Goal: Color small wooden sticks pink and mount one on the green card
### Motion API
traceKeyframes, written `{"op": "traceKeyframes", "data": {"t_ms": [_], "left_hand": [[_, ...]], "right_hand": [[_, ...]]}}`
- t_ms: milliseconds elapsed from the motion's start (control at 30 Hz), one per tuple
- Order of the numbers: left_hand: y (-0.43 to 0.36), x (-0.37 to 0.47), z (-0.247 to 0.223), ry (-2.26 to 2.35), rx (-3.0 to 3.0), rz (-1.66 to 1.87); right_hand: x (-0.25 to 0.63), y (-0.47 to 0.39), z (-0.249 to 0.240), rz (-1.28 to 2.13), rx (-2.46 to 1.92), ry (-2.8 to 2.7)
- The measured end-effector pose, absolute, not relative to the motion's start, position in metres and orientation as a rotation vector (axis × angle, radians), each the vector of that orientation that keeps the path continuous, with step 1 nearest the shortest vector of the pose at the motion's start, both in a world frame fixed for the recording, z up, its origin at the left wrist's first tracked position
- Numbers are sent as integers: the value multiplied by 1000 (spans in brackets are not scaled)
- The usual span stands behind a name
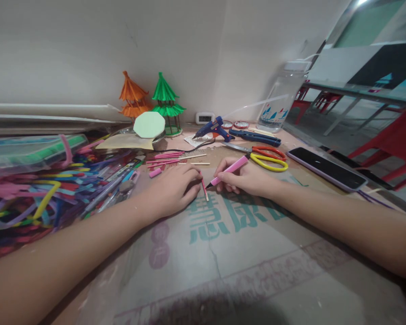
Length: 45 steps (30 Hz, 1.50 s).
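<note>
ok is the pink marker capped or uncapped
Uncapped: the pink marker shows its bare dark tip, and a pink cylindrical cap lies near the left hand.

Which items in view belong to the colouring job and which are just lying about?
Job, likely:
- pink marker in right hand
- stick at left hand
- pink cap
- loose sticks

Apparently lying about:
- glue gun
- scissors
- phone
- water bottle
- timer

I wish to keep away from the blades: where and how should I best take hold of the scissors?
Probably best by the yellow handle loop of the scissors, from above and the right: the blades point left, while this loop lies on the near side, apart from the blue tool behind.
</note>
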<state>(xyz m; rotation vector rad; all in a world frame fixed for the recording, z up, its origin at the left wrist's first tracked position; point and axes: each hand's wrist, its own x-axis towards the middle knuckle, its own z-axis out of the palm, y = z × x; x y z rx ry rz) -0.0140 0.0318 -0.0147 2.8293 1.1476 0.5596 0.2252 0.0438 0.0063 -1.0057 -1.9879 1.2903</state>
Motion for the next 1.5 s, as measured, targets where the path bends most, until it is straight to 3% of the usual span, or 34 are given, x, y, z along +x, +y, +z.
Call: {"op": "traceKeyframes", "data": {"t_ms": [1500], "left_hand": [[33, -15, -15, 1115, 2863, 564]], "right_hand": [[224, 43, 6, 1287, -1016, -1975]]}}
